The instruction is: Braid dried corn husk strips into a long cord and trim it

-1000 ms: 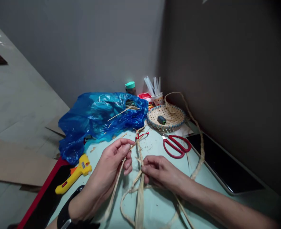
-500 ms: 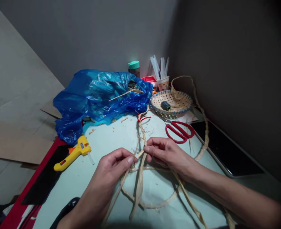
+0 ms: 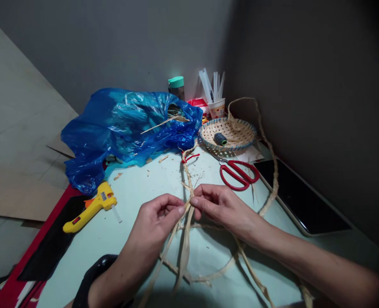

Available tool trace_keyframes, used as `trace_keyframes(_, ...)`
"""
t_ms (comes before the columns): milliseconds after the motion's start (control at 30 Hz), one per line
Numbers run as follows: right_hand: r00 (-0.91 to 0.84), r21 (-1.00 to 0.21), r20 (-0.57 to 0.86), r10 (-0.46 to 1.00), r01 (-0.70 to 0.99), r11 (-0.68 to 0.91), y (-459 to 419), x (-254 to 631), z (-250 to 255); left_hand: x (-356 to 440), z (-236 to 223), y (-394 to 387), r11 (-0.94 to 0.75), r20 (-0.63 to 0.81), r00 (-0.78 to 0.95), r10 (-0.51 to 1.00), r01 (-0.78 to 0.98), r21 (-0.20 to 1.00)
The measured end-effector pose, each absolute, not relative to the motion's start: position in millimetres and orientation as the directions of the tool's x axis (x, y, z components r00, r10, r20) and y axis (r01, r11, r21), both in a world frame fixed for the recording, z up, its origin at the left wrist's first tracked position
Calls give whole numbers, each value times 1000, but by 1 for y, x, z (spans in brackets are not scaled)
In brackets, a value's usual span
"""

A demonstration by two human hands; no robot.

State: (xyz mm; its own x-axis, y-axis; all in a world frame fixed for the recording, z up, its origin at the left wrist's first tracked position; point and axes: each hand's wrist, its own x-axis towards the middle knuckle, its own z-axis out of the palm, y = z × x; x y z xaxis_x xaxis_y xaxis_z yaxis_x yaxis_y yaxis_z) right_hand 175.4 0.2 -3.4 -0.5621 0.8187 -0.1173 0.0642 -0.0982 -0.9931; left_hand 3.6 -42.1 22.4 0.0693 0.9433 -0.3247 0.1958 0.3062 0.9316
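My left hand (image 3: 159,217) pinches pale dried-leaf strips (image 3: 183,248) between thumb and fingers. My right hand (image 3: 220,207) pinches the same strips just to the right, at the lower end of a thin plait (image 3: 187,174). The plait runs away from my hands to a red tie (image 3: 189,157) near the blue bag. Loose strip ends trail toward me over the pale green table (image 3: 138,188). A longer plaited cord (image 3: 272,179) curves from the woven tray round past my right wrist.
A crumpled blue plastic bag (image 3: 125,128) lies at the back left. A yellow glue gun (image 3: 88,207) lies left. Red scissors (image 3: 239,174), a woven tray (image 3: 232,137) with a thread spool (image 3: 220,138), a cup of sticks (image 3: 216,105), a green-lidded jar (image 3: 176,86) and a dark tablet (image 3: 300,194) stand right.
My hands have come closer together at the plait's end, the left one moving right and up. The view has shifted slightly; the table things have not moved.
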Motion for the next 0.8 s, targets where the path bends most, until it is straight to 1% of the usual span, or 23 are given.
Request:
trace_keyframes(100, -559, -994, -98, 824, 87, -60, 1, 176, -4, 3, 22, -40, 322, -341, 56, 939, 213, 923)
trace_keyframes(233, -577, -995, -79, 813, 96, -29, 2, 177, -8, 3, 17, -39, 379, -388, 29, 921, 161, 911)
trace_keyframes(400, -575, -994, -84, 814, 102, -30, 1, 177, -9, 5, 16, -39, 362, -372, 29, 928, 174, 916)
trace_keyframes(533, -597, -992, -84, 798, 128, -9, 2, 177, -8, 5, 15, -39, 296, -324, 76, 943, 255, 921)
trace_keyframes(633, -632, -991, -126, 765, 119, -65, 4, 177, -7, 6, 14, -40, 219, -264, 90, 960, 345, 913)
trace_keyframes(733, -654, -988, -154, 741, 109, -109, 5, 177, -6, 7, 14, -42, 133, -186, 71, 980, 463, 876)
trace_keyframes(800, -656, -989, -150, 740, 96, -115, 4, 177, -7, 9, 15, -43, 68, -126, 67, 990, 552, 831)
